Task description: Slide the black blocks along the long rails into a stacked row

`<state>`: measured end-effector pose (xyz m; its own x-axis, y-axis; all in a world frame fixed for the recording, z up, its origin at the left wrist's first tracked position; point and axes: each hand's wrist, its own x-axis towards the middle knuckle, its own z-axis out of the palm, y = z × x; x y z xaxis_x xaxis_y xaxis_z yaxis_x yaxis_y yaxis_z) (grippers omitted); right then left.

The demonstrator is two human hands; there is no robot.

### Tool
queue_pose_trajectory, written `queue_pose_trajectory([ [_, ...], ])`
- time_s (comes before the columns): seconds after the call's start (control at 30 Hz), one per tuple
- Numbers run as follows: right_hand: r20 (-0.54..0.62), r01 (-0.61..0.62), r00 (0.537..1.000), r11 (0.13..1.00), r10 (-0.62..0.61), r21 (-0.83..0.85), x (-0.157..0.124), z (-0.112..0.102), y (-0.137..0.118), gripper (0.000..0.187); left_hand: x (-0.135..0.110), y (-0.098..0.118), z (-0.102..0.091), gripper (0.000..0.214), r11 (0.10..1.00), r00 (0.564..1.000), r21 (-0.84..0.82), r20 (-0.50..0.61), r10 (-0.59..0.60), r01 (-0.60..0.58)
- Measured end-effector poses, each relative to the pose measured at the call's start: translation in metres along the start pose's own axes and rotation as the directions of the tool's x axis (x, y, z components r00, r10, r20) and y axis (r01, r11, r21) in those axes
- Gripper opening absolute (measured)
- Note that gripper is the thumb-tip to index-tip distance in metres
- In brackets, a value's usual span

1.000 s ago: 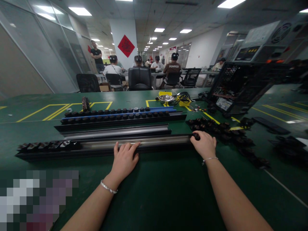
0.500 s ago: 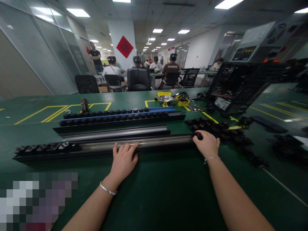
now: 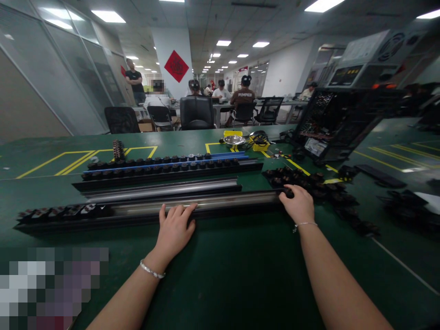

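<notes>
While resting the left hand, fingers loosely spread and unclenched, on the long black channel laid lengthwise on the green tabletop, moved the right hand a little farther rightward than a second ago, fingers pinching a small dark piece near the channel's right end. Apparently left a longer bare stretch of shiny metal strip between both hands. Noticed dark blocks with metallic bits seated in the channel's left end. Saw a silver strip inside the shorter black channel just behind, then black knobbed pieces and blue rods in the rearmost black channel. Spotted black cables at a small yellow box, beside a round silver metal dish; could not tell the dish's contents.
</notes>
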<state>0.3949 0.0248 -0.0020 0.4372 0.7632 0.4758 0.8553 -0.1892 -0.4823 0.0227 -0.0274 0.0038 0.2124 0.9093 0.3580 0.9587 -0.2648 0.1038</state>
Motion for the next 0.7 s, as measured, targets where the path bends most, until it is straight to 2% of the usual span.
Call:
queue_pose_trajectory([
  [0.2,-0.009,0.001,1.000,0.999,-0.001,0.047,0.007,-0.002,0.010,0.039,0.000,0.000,0.000,0.044,1.000,1.000,0.005,-0.004,-0.001,0.001],
  [0.33,0.026,-0.072,0.997,0.994,0.070,0.083,0.008,-0.006,0.011,0.042,0.000,0.000,0.000,0.044,1.000,1.000,0.003,-0.001,0.003,-0.003],
  [0.53,0.073,-0.232,0.971,0.972,0.228,0.044,0.012,-0.012,0.013,0.048,-0.001,-0.001,0.001,0.043,1.000,1.000,0.002,-0.001,0.007,-0.007],
  [0.7,0.079,-0.253,0.965,0.966,0.250,0.041,0.016,-0.016,0.015,0.047,-0.001,-0.001,0.000,0.043,1.000,1.000,0.005,0.003,0.006,-0.006],
])
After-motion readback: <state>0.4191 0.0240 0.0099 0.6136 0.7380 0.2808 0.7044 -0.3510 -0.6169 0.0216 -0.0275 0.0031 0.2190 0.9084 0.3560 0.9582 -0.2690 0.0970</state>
